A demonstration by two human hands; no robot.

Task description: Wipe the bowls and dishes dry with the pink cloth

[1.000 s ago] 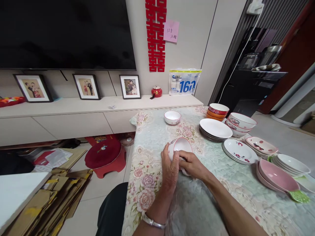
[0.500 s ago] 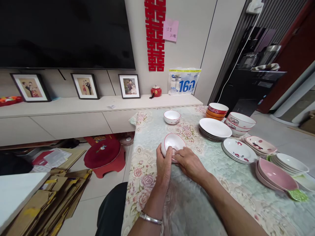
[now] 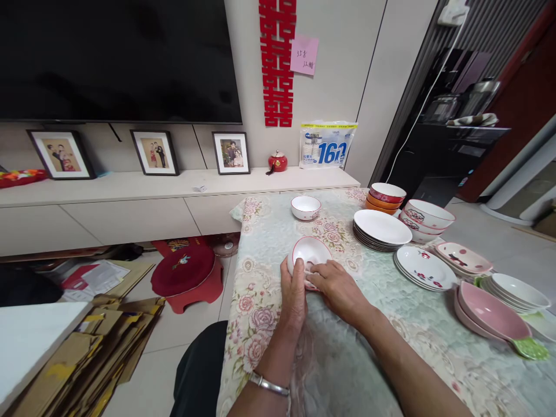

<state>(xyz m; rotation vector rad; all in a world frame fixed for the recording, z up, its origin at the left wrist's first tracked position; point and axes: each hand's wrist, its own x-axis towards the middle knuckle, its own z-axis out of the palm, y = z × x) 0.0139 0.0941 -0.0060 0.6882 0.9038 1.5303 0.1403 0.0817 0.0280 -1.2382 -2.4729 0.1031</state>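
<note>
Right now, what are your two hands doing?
Left hand: closed around the side of a white bowl with a red rim.
Right hand: at the same bowl, fingers bent over its near edge.

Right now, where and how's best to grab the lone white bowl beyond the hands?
I'd pinch the left rim of the lone bowl, coming from above and the left. It sits upright, mouth up, its thin rim exposed; the held bowl is on its near side, the stacked plates to its right.
</note>
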